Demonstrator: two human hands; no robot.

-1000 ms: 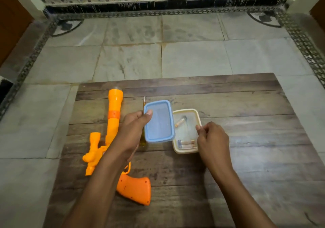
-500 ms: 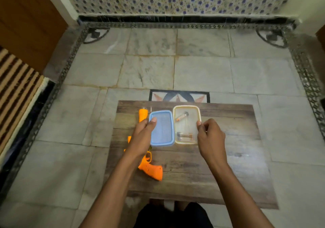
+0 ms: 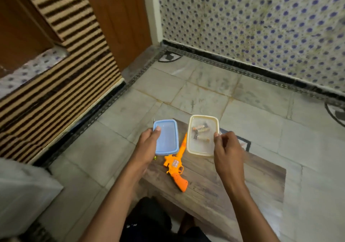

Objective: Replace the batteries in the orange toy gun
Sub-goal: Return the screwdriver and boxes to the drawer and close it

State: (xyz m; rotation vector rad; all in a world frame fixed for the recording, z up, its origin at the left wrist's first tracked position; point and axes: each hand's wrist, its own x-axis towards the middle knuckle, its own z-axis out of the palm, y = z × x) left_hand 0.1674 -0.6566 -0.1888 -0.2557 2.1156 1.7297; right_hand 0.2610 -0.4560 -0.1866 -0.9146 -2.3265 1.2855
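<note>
The orange toy gun [image 3: 176, 165] lies on a low wooden table [image 3: 214, 182], barrel pointing away from me. My left hand [image 3: 147, 146] holds a blue plastic lid [image 3: 166, 137] by its left edge, thumb on top. My right hand [image 3: 226, 152] grips the right rim of a cream plastic box [image 3: 202, 147], lifted above the table. Several batteries [image 3: 200, 133] lie loose inside the box. A screwdriver [image 3: 154, 120] is mostly hidden behind the lid and my left hand.
Marble floor tiles surround the table. A blue-dotted tiled wall [image 3: 261, 27] stands behind, a wooden door [image 3: 121, 17] at the back left and a striped mat [image 3: 56, 84] on the left. A pale block [image 3: 22, 195] sits at lower left. My knees are under the table's near edge.
The camera rose and swung left, so the table looks smaller. Both hands lifted: the lid and the box have moved apart, with the gun now visible between them.
</note>
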